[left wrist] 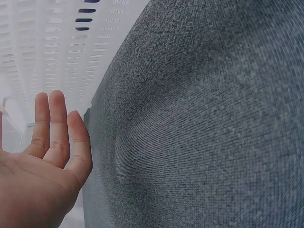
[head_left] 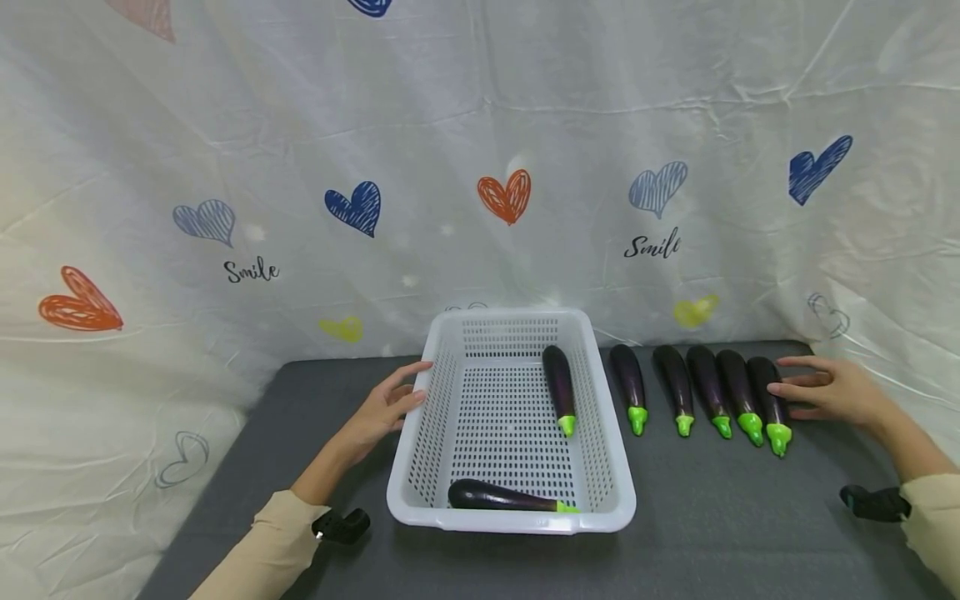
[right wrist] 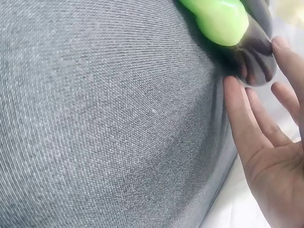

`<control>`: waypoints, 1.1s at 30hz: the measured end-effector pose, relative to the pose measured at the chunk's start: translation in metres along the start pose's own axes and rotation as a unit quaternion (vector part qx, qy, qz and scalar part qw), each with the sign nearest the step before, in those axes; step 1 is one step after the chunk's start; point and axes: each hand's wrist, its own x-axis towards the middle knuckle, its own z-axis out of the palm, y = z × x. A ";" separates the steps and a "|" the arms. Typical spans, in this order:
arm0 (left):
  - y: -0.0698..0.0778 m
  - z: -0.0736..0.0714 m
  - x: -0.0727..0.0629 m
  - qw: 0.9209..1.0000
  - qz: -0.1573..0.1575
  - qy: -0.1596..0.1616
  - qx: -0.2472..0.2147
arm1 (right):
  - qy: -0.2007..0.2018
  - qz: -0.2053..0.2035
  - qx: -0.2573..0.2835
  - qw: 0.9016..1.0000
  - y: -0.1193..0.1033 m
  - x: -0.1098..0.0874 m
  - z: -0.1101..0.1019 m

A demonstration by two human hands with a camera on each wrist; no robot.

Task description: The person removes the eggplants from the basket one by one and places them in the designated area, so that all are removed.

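A white perforated plastic basket [head_left: 512, 522] stands on the grey cloth, with one eggplant [head_left: 558, 385] lying lengthwise along its right side and another eggplant [head_left: 498, 495] lying crosswise at its near end. My left hand [head_left: 385, 412] is at the basket's left wall, fingertips at the rim; in the left wrist view its fingers [left wrist: 58, 123] are extended. My right hand [head_left: 840, 390] is beside the rightmost eggplant [head_left: 767, 400] of a row. In the right wrist view its relaxed, parted fingers [right wrist: 242, 116] are at that eggplant's side, not closed round it.
Several more dark eggplants with green stems, among them the one [head_left: 628, 382] nearest the basket, lie side by side to its right. A grey cloth [head_left: 712, 525] covers the table. Behind hangs a white curtain [head_left: 420, 108] printed with hearts.
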 end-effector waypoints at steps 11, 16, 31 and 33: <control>-0.002 0.000 -0.001 1.000 -0.002 0.003 0.005 | 0.020 -0.022 -0.014 0.999 -0.006 -0.004 -0.007; -0.002 0.000 -0.001 1.000 0.000 0.004 0.012 | 0.049 -0.042 -0.065 0.996 -0.013 -0.004 -0.009; 0.000 0.000 -0.001 1.000 -0.004 0.007 0.012 | 0.024 -0.126 0.032 0.991 -0.057 -0.006 0.011; 0.001 0.000 0.000 1.000 -0.003 0.004 0.011 | 0.021 -0.129 0.035 0.991 -0.065 -0.004 0.017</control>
